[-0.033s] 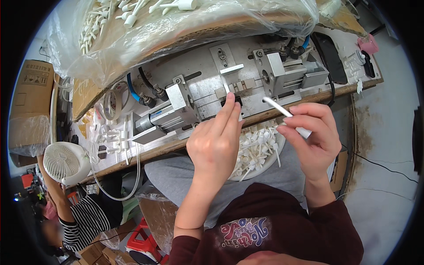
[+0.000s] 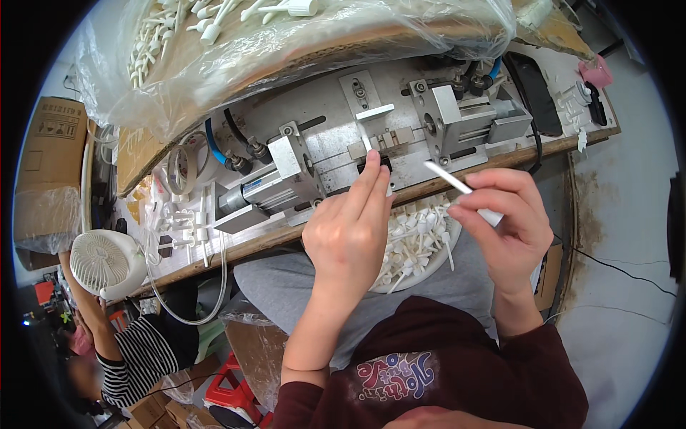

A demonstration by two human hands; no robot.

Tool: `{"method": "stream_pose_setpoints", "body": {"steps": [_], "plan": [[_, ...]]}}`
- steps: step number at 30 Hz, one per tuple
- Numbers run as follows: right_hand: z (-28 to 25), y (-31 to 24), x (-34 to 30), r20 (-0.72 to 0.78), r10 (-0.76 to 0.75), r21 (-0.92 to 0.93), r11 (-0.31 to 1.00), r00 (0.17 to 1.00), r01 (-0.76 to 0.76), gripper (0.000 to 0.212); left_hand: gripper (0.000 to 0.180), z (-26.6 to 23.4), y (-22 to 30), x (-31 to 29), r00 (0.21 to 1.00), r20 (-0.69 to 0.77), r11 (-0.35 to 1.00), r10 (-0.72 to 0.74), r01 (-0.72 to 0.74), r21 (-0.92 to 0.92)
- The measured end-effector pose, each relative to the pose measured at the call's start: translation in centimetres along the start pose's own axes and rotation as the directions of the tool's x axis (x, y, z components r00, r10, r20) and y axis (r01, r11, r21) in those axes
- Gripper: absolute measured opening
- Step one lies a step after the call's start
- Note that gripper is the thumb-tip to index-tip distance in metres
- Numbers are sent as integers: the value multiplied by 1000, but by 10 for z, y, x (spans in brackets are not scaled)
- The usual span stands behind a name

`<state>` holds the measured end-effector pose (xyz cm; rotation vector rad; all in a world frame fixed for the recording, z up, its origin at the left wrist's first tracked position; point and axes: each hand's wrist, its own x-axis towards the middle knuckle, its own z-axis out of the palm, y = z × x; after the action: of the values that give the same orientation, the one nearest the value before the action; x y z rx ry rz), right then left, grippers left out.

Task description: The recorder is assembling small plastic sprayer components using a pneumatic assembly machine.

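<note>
With straightened fingers close together, my left hand [image 2: 346, 232] holds a white plastic stick [image 2: 366, 136] down at the small metal fixture [image 2: 400, 139] in the middle of the bench machine. Its thumb and much of that stick are hidden under the hand. To the right, my right hand [image 2: 511, 214] pinches a white rod-shaped plastic piece [image 2: 449, 176] between thumb and fingers, its thin end slanting up toward the machine. On my lap, below the bench edge, sits a round white bowl [image 2: 434, 266] heaped with small white plastic pieces [image 2: 414, 247].
Metal air cylinders [image 2: 261, 193] flank the fixture. A plastic-lined carton [image 2: 307, 68] of white pieces spans the far side. Near the bench's left end is a small white fan [image 2: 107, 264]; at the right lies a black phone [image 2: 532, 93]. Another person [image 2: 139, 357] sits at far left.
The white rod-shaped piece in my right hand has shifted slightly, its thin end a little lower. My left hand stays at the fixture.
</note>
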<state>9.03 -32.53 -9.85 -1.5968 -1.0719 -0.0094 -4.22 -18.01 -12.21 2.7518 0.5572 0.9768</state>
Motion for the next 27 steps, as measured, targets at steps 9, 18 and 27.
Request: {"method": "stream_pose_setpoints", "body": {"steps": [9, 18, 27], "plan": [[-6, -6, -3, 156, 296, 292, 898, 943, -330, 29, 29, 0, 3, 0, 997, -2, 997, -80, 80, -22], [-5, -26, 1, 352, 268, 203, 913, 897, -353, 34, 30, -2, -3, -7, 999, 1, 991, -48, 47, -123], [40, 1, 14, 303, -292, -173, 919, 907, 353, 26, 24, -31, 18, -46, 919, 392, 905, -41, 201, -376]]}}
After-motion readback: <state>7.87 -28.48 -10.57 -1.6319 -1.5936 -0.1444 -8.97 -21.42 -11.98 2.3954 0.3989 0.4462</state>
